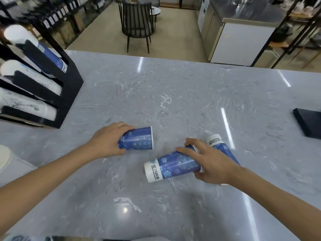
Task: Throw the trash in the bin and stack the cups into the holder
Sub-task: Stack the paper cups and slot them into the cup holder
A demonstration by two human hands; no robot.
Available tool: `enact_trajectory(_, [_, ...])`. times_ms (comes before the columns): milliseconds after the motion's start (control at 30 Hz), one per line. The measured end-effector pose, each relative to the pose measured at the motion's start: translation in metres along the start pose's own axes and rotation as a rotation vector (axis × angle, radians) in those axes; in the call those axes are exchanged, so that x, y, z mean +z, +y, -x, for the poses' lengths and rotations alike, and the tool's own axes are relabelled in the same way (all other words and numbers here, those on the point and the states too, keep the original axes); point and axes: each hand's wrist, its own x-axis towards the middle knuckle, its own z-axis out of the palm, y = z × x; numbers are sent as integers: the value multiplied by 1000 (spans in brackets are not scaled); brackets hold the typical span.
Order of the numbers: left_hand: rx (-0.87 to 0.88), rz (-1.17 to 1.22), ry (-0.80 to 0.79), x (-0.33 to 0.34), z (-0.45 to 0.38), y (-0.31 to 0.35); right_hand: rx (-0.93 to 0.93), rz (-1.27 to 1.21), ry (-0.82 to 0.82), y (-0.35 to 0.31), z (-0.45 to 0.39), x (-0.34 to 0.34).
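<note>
Cups, blue patterned paper, three, lying on their sides near the counter's (173, 87) front edge. Left hand (106, 143) wrapped around the short cup (139, 141); right hand (213, 162) closed over the tall cup (172, 166), third cup (220, 146) just behind (likely being gathered for nesting). Black holder (69, 91) at left edge, slots already stocked. Grey marble top; café floor and chair (137, 23) beyond.
</note>
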Motion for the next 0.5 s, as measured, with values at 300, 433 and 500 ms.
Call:
enact_trajectory(300, [1, 68, 100, -17, 38, 1, 63, 67, 80, 28, -5, -34])
enact_trajectory(433, [97, 48, 142, -15, 41, 24, 45, 105, 91, 25, -13, -33])
enact_trajectory(500, [126, 36, 159, -12, 39, 34, 33, 125, 90, 22, -16, -32])
